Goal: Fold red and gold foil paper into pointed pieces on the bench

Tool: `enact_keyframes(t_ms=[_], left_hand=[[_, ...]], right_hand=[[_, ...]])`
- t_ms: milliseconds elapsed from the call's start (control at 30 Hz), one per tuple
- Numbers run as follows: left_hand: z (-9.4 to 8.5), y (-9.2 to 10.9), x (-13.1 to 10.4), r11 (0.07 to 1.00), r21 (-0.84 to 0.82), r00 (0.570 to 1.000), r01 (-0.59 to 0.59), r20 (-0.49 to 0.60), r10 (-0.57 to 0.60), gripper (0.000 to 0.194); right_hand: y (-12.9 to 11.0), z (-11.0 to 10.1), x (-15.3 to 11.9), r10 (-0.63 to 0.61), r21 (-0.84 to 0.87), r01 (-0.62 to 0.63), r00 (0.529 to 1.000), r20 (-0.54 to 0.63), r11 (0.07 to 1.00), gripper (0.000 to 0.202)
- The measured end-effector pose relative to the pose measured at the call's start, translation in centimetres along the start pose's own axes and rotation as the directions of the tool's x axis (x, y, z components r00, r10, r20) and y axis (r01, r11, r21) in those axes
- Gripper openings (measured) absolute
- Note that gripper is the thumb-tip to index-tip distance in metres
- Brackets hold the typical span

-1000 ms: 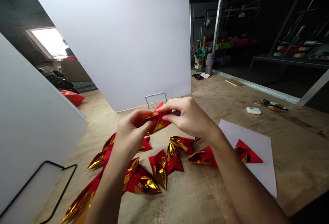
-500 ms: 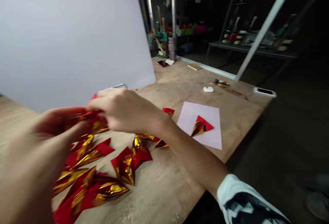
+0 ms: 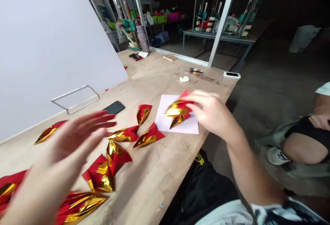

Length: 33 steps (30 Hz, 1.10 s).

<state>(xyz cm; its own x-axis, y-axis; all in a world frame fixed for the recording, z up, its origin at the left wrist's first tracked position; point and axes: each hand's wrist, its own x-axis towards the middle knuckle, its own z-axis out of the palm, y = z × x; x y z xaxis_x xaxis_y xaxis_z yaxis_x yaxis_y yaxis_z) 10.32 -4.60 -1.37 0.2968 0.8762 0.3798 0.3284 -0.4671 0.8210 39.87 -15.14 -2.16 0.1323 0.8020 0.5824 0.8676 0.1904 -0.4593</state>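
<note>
Over the white sheet, the right hand pinches a red-and-gold folded paper between thumb and fingers. Its long axis runs roughly crosswise in the view, slightly tipped: the gold end points left and a little down, toward the sheet's left edge, while a red corner sticks up beside the fingers. A second folded paper lies on the sheet below the held one, gold tip toward the near left; whether the two touch, I cannot tell. Left of the sheet, the left hand, a little blurred, hovers above the table, thumb and fingers wide apart, holding nothing. A third folded paper lies at the sheet's near left corner, gold tip pointing away from the sheet. A dark phone rests farther left of the sheet, and a white case sits beyond it.
</note>
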Motion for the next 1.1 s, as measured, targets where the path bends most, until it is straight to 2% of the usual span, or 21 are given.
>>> enact_keyframes(t_ms=[67, 133, 200, 233, 300, 400, 500, 567, 600, 700, 800, 900, 933, 967, 1033, 1100], left_hand=[[4.3, 0.5, 0.1, 0.996, 0.081, 0.964, -0.044, 0.264, 0.021, 0.051], [9.0, 1.2, 0.5, 0.953, 0.256, 0.893, -0.164, 0.449, 0.033, 0.055], [13.4, 1.9, 1.2, 0.879, 0.375, 0.836, -0.294, 0.547, 0.046, 0.052], [15.1, 2.3, 1.5, 0.873, 0.375, 0.823, -0.313, 0.565, 0.053, 0.048], [17.4, 3.1, 1.6, 0.874, 0.34, 0.798, -0.348, 0.596, 0.086, 0.044], [18.0, 3.9, 0.0, 0.897, 0.179, 0.749, -0.405, 0.627, 0.213, 0.05], [16.6, 3.8, -2.1, 0.885, 0.081, 0.722, -0.458, 0.614, 0.317, 0.056], [15.6, 3.3, -2.6, 0.887, 0.103, 0.744, -0.449, 0.594, 0.308, 0.052], [15.1, 3.0, -2.5, 0.901, 0.124, 0.77, -0.416, 0.576, 0.276, 0.047], [14.8, 2.2, -1.1, 0.925, 0.286, 0.862, -0.251, 0.501, 0.079, 0.038], [16.5, 1.5, 0.4, 0.87, 0.461, 0.897, -0.173, 0.44, -0.054, 0.044], [19.6, 1.0, 1.1, 0.822, 0.529, 0.892, -0.212, 0.449, -0.059, 0.069], [20.6, 0.8, 1.1, 0.806, 0.545, 0.886, -0.23, 0.46, -0.058, 0.072], [21.4, 0.6, 1.2, 0.792, 0.556, 0.879, -0.251, 0.474, -0.054, 0.069], [22.4, 0.3, 1.1, 0.773, 0.561, 0.861, -0.296, 0.507, -0.039, 0.052], [22.4, 0.0, 1.0, 0.769, 0.537, 0.835, -0.346, 0.55, -0.009, 0.035]], right_hand=[[4.2, -1.4, -3.9, 0.192, -0.08, -0.195, 0.98, -0.05, 0.978, 0.028], [7.0, -2.3, -7.1, 0.289, -0.135, -0.3, 0.953, -0.095, 0.944, 0.026], [8.4, -2.9, -9.3, 0.334, -0.138, -0.351, 0.933, -0.133, 0.926, 0.024], [8.5, -3.0, -10.1, 0.345, -0.118, -0.363, 0.927, -0.149, 0.924, 0.023], [7.9, -3.0, -11.0, 0.361, -0.032, -0.371, 0.916, -0.175, 0.928, 0.022], [5.8, -2.1, -11.2, 0.36, 0.168, -0.334, 0.918, -0.164, 0.928, 0.02], [3.6, -0.3, -10.9, 0.327, 0.328, -0.278, 0.939, -0.106, 0.903, 0.023], [2.8, 0.8, -10.8, 0.313, 0.359, -0.258, 0.944, -0.102, 0.897, 0.025], [2.7, 1.2, -10.8, 0.314, 0.355, -0.256, 0.943, -0.115, 0.899, 0.025], [3.4, 1.7, -11.3, 0.331, 0.29, -0.269, 0.924, -0.191, 0.919, 0.023], [4.9, 1.3, -12.2, 0.334, 0.183, -0.295, 0.91, -0.247, 0.938, 0.021], [6.1, 0.6, -13.3, 0.35, 0.099, -0.336, 0.899, -0.262, 0.937, 0.02], [6.4, 0.5, -13.6, 0.36, 0.087, -0.35, 0.895, -0.264, 0.933, 0.02], [6.5, 0.4, -13.9, 0.37, 0.082, -0.361, 0.891, -0.262, 0.929, 0.02], [6.6, 0.3, -14.4, 0.386, 0.083, -0.378, 0.886, -0.257, 0.922, 0.021], [6.5, 0.3, -14.6, 0.397, 0.09, -0.387, 0.883, -0.249, 0.918, 0.021]])
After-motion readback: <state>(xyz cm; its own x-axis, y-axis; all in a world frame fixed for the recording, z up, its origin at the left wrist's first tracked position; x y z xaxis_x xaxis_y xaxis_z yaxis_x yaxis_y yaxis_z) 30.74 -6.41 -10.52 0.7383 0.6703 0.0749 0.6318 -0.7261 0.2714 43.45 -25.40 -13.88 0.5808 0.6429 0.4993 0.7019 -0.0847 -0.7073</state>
